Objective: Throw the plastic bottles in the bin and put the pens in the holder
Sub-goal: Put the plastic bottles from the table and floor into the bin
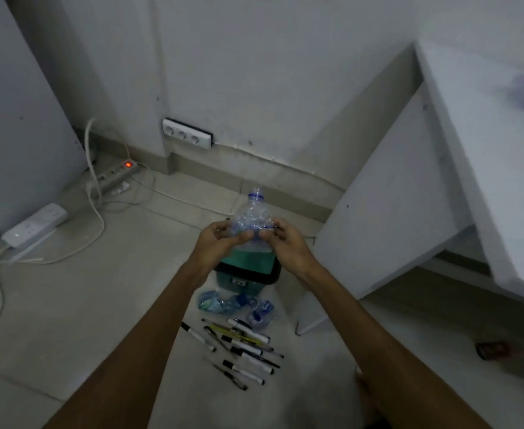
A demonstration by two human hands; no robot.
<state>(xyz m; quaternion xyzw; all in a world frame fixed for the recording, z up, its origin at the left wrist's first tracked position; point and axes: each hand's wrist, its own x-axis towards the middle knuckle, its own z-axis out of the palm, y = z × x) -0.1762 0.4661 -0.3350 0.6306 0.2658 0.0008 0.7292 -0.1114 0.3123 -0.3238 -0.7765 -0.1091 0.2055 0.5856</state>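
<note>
Both hands hold a clear plastic bottle (253, 218) with a blue neck ring, neck pointing away, above a green bin (248, 265) with a black rim. My left hand (219, 243) grips its left side and my right hand (285, 244) its right side. On the floor in front of the bin lie crushed plastic bottles (223, 301), one of them small (262, 314). Closer to me lie several pens and markers (242, 348) in a loose row. No pen holder is visible.
A white desk (483, 144) with a side panel (387, 218) stands at the right. Power strips (115, 174) and white cables (93, 218) lie on the floor at the left by a wall socket (186, 136). A small dark object (493, 349) sits under the desk.
</note>
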